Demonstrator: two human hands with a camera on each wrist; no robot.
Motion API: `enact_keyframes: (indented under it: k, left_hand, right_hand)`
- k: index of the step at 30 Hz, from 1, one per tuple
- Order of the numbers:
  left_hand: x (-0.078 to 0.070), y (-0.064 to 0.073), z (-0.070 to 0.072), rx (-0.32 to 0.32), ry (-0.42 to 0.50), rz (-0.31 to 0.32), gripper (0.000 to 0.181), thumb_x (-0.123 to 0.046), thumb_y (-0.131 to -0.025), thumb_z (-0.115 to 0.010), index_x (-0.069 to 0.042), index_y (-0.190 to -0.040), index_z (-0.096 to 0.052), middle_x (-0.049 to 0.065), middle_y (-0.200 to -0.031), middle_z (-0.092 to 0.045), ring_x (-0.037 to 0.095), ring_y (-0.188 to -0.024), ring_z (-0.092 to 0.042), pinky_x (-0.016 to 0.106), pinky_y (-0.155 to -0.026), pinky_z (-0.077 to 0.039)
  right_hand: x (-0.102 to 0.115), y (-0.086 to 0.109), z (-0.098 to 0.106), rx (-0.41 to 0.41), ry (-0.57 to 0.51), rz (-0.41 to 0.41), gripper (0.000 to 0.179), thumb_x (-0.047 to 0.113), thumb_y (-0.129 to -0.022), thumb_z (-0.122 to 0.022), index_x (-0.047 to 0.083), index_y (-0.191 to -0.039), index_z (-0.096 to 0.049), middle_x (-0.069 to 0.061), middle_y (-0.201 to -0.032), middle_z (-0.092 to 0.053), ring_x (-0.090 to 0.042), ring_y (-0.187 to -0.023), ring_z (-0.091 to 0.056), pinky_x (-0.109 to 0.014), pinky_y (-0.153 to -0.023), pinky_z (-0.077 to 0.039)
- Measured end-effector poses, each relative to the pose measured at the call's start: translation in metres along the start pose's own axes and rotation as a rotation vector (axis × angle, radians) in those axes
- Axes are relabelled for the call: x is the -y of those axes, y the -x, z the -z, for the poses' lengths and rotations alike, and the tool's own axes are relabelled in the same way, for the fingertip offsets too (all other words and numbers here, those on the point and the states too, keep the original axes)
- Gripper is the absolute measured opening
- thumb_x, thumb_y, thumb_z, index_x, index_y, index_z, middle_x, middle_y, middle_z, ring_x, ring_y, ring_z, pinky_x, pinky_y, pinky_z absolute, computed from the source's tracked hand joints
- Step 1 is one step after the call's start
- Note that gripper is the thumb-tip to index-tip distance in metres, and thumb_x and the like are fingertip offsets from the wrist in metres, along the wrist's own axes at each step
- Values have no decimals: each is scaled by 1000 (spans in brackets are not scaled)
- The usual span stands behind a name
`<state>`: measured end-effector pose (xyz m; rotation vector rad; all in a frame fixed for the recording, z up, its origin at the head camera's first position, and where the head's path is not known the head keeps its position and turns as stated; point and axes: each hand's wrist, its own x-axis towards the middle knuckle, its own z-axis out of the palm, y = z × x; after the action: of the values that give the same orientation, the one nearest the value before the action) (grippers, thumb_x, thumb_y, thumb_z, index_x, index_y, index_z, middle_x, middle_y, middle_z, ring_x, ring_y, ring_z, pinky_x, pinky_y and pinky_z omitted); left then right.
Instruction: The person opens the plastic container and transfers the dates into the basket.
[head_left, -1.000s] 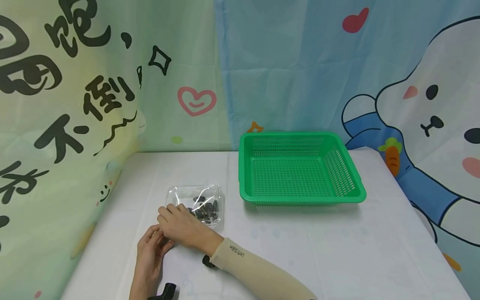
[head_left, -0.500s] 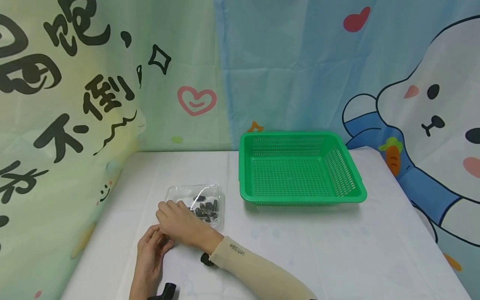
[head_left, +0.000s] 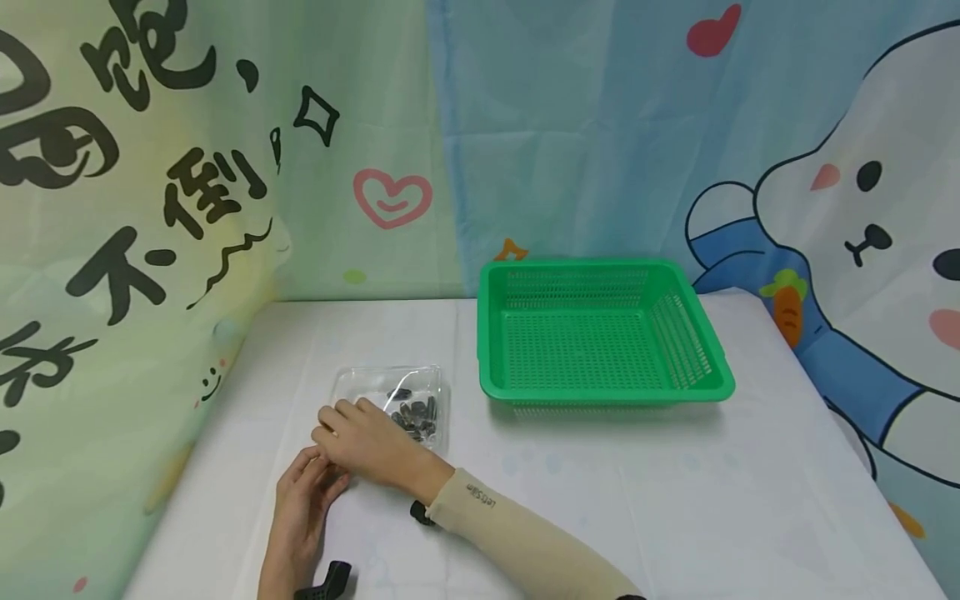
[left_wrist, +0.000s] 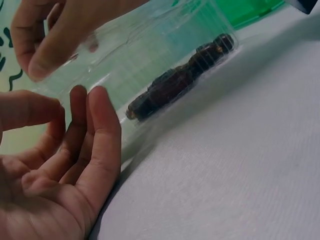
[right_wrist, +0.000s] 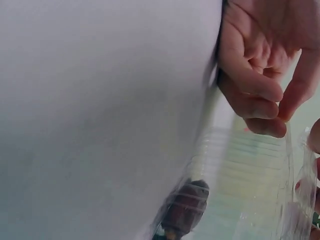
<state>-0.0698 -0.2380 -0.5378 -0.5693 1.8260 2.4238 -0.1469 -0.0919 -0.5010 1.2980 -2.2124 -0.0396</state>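
Lying just beyond the left grip (head_left: 302,504) and partly beneath the right grip (head_left: 371,442), the clear box (head_left: 367,383), in which dark pieces (head_left: 417,410) are contained, is pinched by both near one corner, presumably so that it is steadied.

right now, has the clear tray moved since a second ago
No: in the head view, the clear tray shows no clear shift either way against the green basket.

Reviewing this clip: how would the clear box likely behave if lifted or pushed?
The clear box would probably flex when squeezed; its walls look thin. It may feel light, with only a low layer of dark pieces along the bottom. Those look loose, so they might slide if it tilts.
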Motion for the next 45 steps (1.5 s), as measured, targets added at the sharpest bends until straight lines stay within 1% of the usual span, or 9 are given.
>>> enact_keyframes:
  k: [4, 9, 11, 13, 16, 20, 29, 37, 45]
  left_hand:
    - [0, -1, 0, 7, 11, 14, 12, -22, -110, -54, -22, -104, -65, -9, -110, -62, 5, -97, -66, 21, -85, -64]
    - [0, -1, 0, -3, 11, 18, 12, -23, -110, -54, -22, -103, -64, -10, -108, -64, 5, -96, -68, 22, -84, -65]
    - [0, 0, 0, -3, 15, 19, 11, -22, -110, -54, -21, -104, -63, -10, -107, -65, 5, -95, -69, 22, -84, -65]
    - [-1, 0, 0, -3, 28, 19, 11, -21, -110, -54, -19, -103, -63, -9, -103, -67, 6, -93, -70, 23, -83, -65]
    - [-2, 0, 0, -2, 34, 14, 10, -20, -110, -55, -16, -104, -61, -8, -99, -69, 7, -91, -71, 23, -82, -66]
    - [-3, 0, 1, 4, 17, 6, 10, -22, -109, -56, -13, -106, -59, -6, -100, -70, 9, -92, -71, 24, -83, -66]
    - [-3, -1, 1, 4, 18, 18, 10, -21, -110, -55, -14, -104, -59, -6, -100, -67, 8, -92, -69, 24, -83, -66]
    - [-1, 0, 2, 10, 37, 16, 10, -20, -109, -56, -15, -103, -61, -4, -99, -68, 9, -93, -70, 24, -83, -66]
    - [-2, -2, -1, -33, 1, 46, 10, -21, -110, -55, -13, -106, -60, -5, -101, -67, 10, -97, -69, 26, -86, -65]
  right_hand:
    - [-1, 5, 2, 11, -2, 21, 18, 43, -103, -60, 27, -107, -66, 13, -107, -64, -6, -95, -61, -20, -78, -53]
    - [-4, 13, 8, 30, -4, 28, 26, 50, -99, -63, 28, -109, -67, 13, -109, -64, -7, -97, -60, -20, -80, -53]
    - [-6, 17, 10, 41, -1, 27, 27, 51, -99, -61, 27, -110, -66, 12, -111, -64, -8, -99, -60, -21, -80, -53]
    - [-7, 22, 12, 54, 3, 26, 23, 47, -102, -58, 27, -112, -66, 12, -113, -64, -8, -100, -60, -21, -80, -54]
    - [-12, 30, 15, 81, 12, 27, 14, 33, -107, -55, 26, -115, -65, 11, -117, -64, -9, -102, -60, -23, -82, -55]
    - [-19, 41, 19, 97, 28, 32, 16, 22, -108, -55, 26, -121, -64, 9, -122, -64, -10, -109, -62, -24, -86, -57]
    - [-33, 67, 28, 47, -8, 30, 14, 21, -109, -53, 23, -118, -64, 6, -126, -66, -13, -106, -63, -27, -89, -58]
    - [-39, 86, 33, 17, -49, 23, 20, 15, -104, -61, 22, -122, -66, 5, -121, -68, -15, -109, -64, -27, -91, -57]
    - [-45, 99, 32, 31, -112, 5, 22, 12, -103, -64, 20, -124, -67, 4, -122, -67, -17, -115, -62, -30, -95, -54]
